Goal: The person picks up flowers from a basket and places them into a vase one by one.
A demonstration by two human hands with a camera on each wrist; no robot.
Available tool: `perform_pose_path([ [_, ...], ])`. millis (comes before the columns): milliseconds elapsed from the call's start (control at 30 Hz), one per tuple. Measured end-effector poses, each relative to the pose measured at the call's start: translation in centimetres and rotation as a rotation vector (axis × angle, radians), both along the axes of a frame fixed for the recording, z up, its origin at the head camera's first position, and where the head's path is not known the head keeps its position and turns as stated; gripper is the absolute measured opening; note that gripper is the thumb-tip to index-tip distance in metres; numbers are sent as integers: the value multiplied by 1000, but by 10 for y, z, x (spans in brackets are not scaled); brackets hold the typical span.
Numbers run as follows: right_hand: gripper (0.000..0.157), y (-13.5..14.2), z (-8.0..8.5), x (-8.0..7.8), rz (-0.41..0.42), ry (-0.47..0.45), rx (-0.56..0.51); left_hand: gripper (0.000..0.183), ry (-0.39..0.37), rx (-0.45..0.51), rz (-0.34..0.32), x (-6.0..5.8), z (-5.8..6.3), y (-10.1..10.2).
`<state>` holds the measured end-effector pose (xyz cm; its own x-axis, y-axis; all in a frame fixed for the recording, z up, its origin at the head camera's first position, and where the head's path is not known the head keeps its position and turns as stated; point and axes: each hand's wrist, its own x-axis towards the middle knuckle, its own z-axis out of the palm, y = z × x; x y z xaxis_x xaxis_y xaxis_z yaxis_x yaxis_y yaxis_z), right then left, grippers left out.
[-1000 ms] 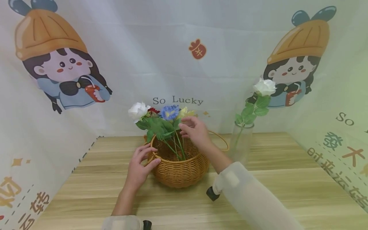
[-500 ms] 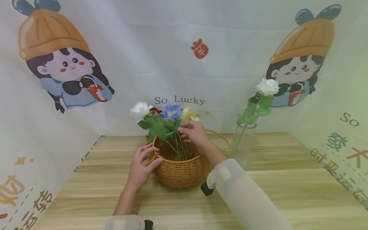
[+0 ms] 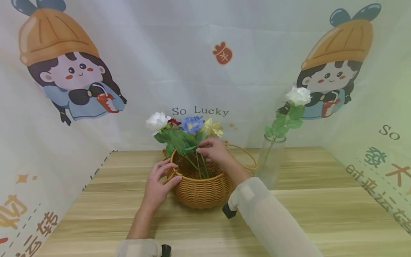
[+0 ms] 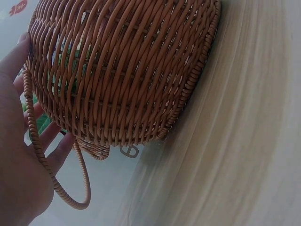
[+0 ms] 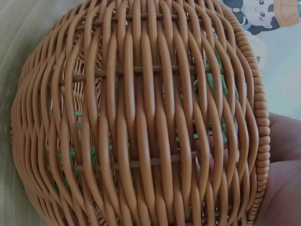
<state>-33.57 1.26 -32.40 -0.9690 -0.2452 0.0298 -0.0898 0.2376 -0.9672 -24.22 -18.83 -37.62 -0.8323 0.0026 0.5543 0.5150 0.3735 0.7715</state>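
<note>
A round wicker basket (image 3: 203,191) stands on the table, with several artificial flowers leaning in it. Their heads show above the rim: a white rose (image 3: 157,122), a dark red flower (image 3: 174,122), a blue flower (image 3: 192,124) and a yellow flower (image 3: 212,127). My left hand (image 3: 157,187) holds the basket's left rim, thumb at the front; the left wrist view shows its fingers behind the looped handle (image 4: 42,146). Over the opening, my right hand (image 3: 216,152) pinches a green stem just below the leaves. Which bloom that stem carries is unclear. Wickerwork mostly hides this hand in the right wrist view.
Right of the basket stands a tall clear vase (image 3: 271,164) with one white rose (image 3: 298,95) leaning right. The basket's other handle (image 3: 245,153) loops out towards it. A printed cloth (image 3: 154,71) closes off the back and sides of the wooden table (image 3: 106,200).
My right hand has moved slightly left and down, its fingers drawing together at the stem. The yellow flower shows more fully. My left hand stays on the rim.
</note>
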Motion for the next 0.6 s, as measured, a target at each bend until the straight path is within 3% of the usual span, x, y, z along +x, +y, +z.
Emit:
perform_pose_path([
  [300,35,-2,-1,-2,19,-42,51,30,-2,-5,4,1,1,-1],
  [600,43,-1,-3,-4,123,-116,90,29,3,-6,0,0,1,-1],
])
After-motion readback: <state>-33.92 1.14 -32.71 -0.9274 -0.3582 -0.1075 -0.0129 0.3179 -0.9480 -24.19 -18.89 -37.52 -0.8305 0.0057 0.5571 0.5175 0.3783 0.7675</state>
